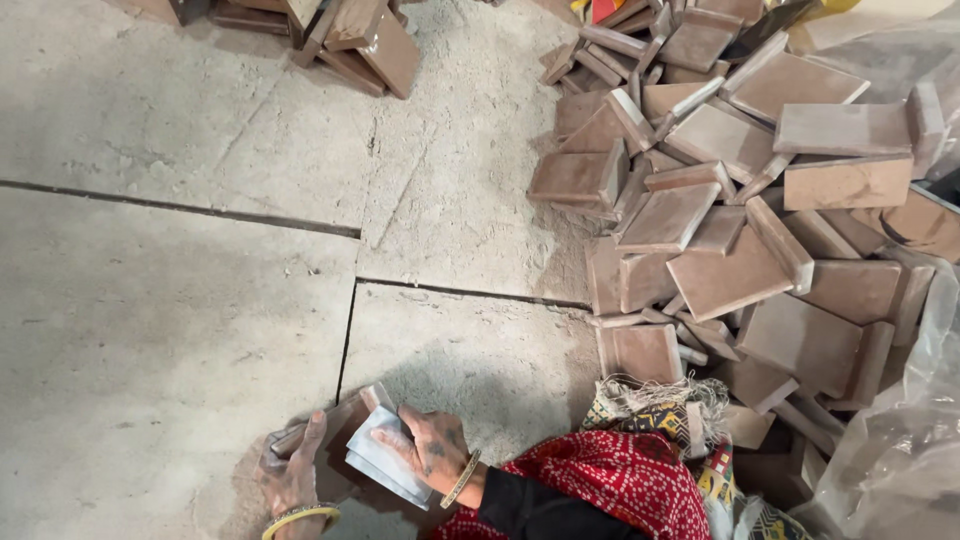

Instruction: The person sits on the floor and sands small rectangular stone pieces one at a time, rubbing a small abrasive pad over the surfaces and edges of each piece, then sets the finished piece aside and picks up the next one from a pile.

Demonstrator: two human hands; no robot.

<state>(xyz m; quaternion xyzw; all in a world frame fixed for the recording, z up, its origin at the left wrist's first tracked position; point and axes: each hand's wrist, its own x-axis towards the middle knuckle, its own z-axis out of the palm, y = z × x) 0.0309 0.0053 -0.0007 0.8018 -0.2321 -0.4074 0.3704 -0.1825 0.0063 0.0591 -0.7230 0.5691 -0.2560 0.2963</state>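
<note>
Left hand (292,475) gripping brown tile (335,425), right hand (432,450) pressing grey pad (380,462) on it, tile pile (740,230) near

bare floor (170,300) left; tile heap (740,230) blocks right.

Heap of brown tiles (740,200), smaller tile stack (350,35), cracked concrete floor (170,300), clear plastic sheet (900,460).

From my view, the left hand (290,480) is cut off at the wrist by the bottom edge. The brown tile (325,425) under its fingers is half covered by the right hand (432,452) and the grey pad (380,462), whose lower side lies hidden beneath those fingers.
</note>
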